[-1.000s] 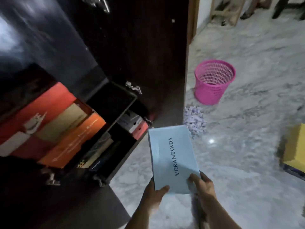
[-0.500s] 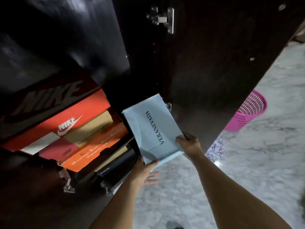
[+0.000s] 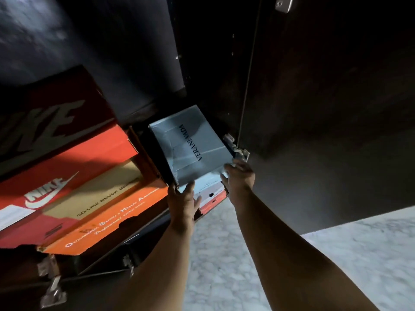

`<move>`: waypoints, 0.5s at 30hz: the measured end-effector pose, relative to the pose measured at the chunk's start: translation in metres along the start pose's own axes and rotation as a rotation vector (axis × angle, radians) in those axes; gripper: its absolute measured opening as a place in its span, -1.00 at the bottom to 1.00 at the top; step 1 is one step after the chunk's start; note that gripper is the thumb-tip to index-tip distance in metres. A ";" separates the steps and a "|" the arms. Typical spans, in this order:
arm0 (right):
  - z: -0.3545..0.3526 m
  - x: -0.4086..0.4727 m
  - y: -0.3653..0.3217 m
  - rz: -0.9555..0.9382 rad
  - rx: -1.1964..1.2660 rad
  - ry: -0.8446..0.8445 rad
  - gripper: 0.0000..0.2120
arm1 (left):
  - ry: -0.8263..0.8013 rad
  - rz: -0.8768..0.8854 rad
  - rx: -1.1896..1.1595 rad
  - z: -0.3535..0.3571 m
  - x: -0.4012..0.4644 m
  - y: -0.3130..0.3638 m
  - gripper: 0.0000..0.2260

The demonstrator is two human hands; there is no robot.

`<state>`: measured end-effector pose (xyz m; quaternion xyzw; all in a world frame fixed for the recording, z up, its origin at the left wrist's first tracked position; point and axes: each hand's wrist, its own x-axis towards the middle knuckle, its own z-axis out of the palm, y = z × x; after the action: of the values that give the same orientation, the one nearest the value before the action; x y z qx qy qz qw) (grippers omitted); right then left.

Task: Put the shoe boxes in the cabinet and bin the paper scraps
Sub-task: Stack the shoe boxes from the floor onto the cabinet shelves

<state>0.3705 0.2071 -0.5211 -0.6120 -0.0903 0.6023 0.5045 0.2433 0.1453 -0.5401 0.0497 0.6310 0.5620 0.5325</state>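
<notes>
Both hands grip the pale blue box's (image 3: 190, 147) near end so it slides in flat; left hand (image 3: 183, 202) underneath, right hand (image 3: 239, 176) clamping the corner. It's going beside the orange boxes (image 3: 105, 212) in the cabinet (image 3: 314, 108).

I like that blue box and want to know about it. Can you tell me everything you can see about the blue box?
The pale blue box looks like cardboard, with dark letters reading VERANEVADA on its lid. The lid is creased and dented. It sits tilted, partly inside the dark cabinet, to the right of the stacked orange boxes and above a white and red box. The left hand holds its near left corner and the right hand its near right corner.
</notes>
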 end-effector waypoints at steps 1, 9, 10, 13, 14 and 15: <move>0.003 0.006 0.000 0.006 -0.001 -0.006 -0.66 | 0.025 -0.015 -0.041 0.005 0.005 0.000 -0.43; 0.026 0.019 0.002 0.160 -0.140 -0.240 -0.72 | 0.052 0.026 -0.030 0.025 0.020 0.021 -0.65; 0.020 0.018 0.003 0.155 -0.186 -0.273 -0.72 | 0.048 0.036 -0.001 0.023 0.021 0.023 -0.64; -0.002 0.013 0.009 0.160 -0.267 -0.343 -0.65 | 0.050 0.091 0.101 0.017 0.017 0.020 -0.48; -0.008 0.010 0.011 0.148 -0.298 -0.337 -0.64 | 0.070 0.108 0.154 0.015 0.012 0.018 -0.47; -0.015 0.007 0.013 0.136 -0.327 -0.314 -0.66 | 0.090 0.112 0.193 0.013 0.004 0.016 -0.47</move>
<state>0.3781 0.1990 -0.5386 -0.5892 -0.2224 0.7001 0.3365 0.2424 0.1621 -0.5279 0.1105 0.7017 0.5293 0.4638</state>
